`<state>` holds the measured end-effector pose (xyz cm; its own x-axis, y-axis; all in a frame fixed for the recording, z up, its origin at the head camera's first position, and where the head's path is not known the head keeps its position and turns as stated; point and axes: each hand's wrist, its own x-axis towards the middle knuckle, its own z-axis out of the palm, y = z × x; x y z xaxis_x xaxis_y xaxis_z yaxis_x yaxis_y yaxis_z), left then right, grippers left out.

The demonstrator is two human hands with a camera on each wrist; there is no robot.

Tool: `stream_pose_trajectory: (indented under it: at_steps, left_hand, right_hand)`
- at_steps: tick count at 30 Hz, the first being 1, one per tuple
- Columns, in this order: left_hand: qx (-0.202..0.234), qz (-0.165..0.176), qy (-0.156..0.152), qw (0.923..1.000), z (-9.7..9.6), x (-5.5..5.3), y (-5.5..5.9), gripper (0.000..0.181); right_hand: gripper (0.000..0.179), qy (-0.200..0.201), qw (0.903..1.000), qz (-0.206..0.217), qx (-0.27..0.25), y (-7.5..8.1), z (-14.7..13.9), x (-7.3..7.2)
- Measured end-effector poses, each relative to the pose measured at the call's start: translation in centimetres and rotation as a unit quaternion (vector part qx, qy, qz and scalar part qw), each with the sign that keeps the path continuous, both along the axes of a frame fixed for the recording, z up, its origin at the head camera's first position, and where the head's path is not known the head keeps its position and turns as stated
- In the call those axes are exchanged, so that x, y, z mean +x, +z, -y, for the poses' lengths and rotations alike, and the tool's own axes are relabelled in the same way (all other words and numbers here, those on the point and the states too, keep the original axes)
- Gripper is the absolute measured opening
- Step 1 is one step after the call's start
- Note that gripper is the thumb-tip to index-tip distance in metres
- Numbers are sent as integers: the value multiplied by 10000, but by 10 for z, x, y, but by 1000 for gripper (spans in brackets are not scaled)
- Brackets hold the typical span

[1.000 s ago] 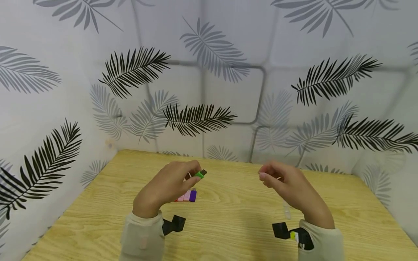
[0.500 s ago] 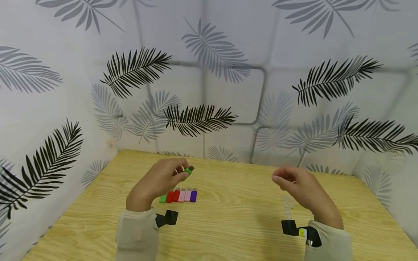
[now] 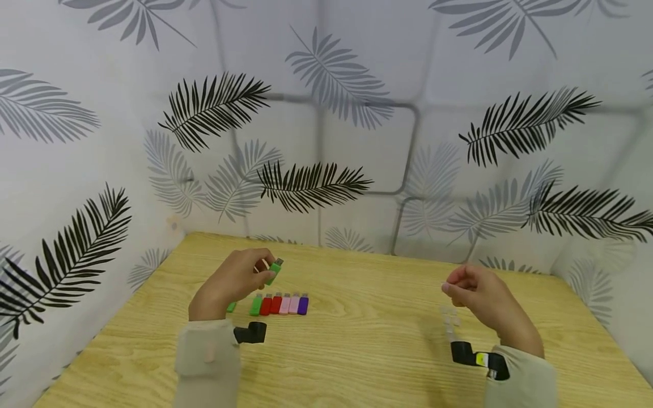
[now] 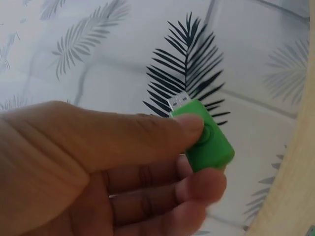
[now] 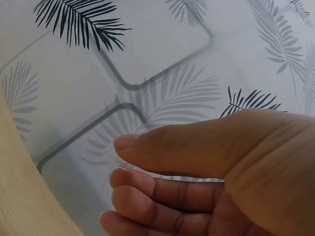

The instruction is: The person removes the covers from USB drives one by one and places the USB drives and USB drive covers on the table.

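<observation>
My left hand (image 3: pixel 224 286) pinches a green USB flash drive (image 4: pixel 214 147) between thumb and fingers, above the left side of the table. Its bare metal plug points up and away in the left wrist view. At the right, my right hand (image 3: pixel 484 297) is raised over the table. A small clear plastic cap (image 5: pixel 112 156) sits between its thumb tip and index finger. Below and right of my left hand lies a row of USB sticks: green (image 3: pixel 257 305), red, pink and purple (image 3: pixel 303 305), plugs facing away. Another green stick (image 3: pixel 232 307) is partly hidden by my left hand.
Several clear caps (image 3: pixel 449 313) lie on the wooden table (image 3: pixel 367 334) left of my right wrist, hard to tell apart. A leaf-patterned curtain (image 3: pixel 357 221) hangs behind the table and along its left side. Black wrist cameras (image 3: pixel 251 332) stick out from both sleeves.
My left hand has moved left with the green flash drive, uncovering the row of sticks. My right hand has moved right and slightly down, so the hands are farther apart.
</observation>
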<state>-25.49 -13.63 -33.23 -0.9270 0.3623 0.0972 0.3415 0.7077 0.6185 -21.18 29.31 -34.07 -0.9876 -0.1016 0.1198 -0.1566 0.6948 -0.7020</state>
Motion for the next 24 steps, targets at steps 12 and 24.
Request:
stream_pose_trajectory:
  at_steps: [12, 24]
  left_hand:
    - [-834, 919, 1637, 9787, 16, -5, -20, 5]
    - [-1250, 1139, 2240, 9598, 19, -18, -40, 26]
  right_hand:
    - [17, 105, 9985, 438, 314, -14, -7, -4]
    - [14, -118, 9908, 1344, -66, -30, -22, -7]
